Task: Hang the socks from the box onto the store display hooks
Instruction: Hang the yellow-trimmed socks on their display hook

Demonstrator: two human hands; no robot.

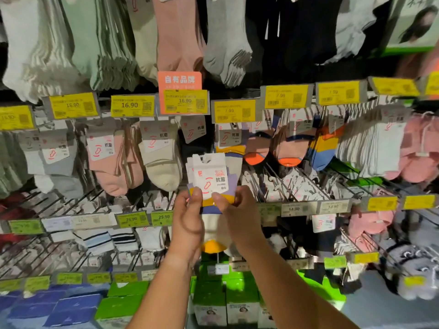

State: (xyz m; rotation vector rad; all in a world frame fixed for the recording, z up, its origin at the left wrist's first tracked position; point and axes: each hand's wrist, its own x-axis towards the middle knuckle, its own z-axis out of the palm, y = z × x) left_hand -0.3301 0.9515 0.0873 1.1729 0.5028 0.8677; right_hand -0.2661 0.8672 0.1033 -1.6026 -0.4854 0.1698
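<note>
- Two hands up at the rack: left hand (190, 210) and right hand (234, 205) both pinch the lower part of a small stack of carded socks (209, 176), thumbs pressed on the front card, fingers closed behind.
- Stack held upright, hanger holes at the top, likely so the cards stay aligned for threading onto a hook.
- It sits mid-rack, just below the yellow 7.99 price tag (235, 111), beside hung cream socks (164, 160); the target hook itself I can't make out.
- Card reads "抗菌"; the orange sign (179, 79) above says "自有品牌"; neighbouring tags show 16.90.
</note>
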